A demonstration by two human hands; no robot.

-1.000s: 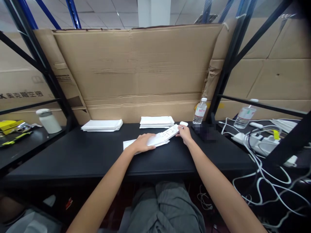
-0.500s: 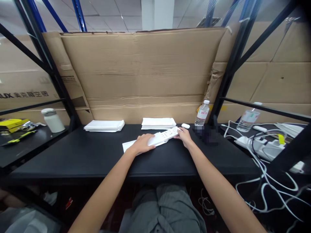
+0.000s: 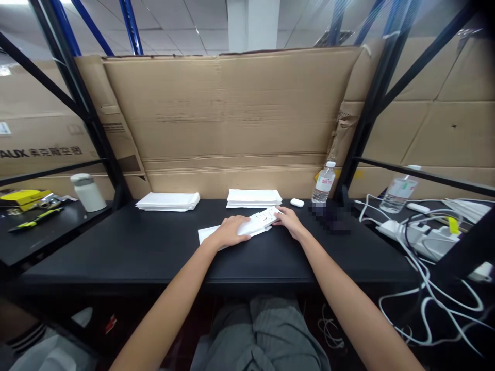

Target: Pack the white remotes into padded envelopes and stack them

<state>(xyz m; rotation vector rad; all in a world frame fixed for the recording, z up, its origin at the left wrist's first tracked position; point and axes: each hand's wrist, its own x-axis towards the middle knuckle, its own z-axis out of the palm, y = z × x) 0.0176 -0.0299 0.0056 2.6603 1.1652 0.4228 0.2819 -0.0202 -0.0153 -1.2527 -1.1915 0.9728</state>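
Head view: my open left hand and right hand press, not grip, a light, floppy white paper packet; best held by its edges.

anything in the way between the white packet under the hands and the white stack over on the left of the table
Nothing visible. Only black tabletop lies between the white packet, under the left hand and right hand, and the stack of white packets.
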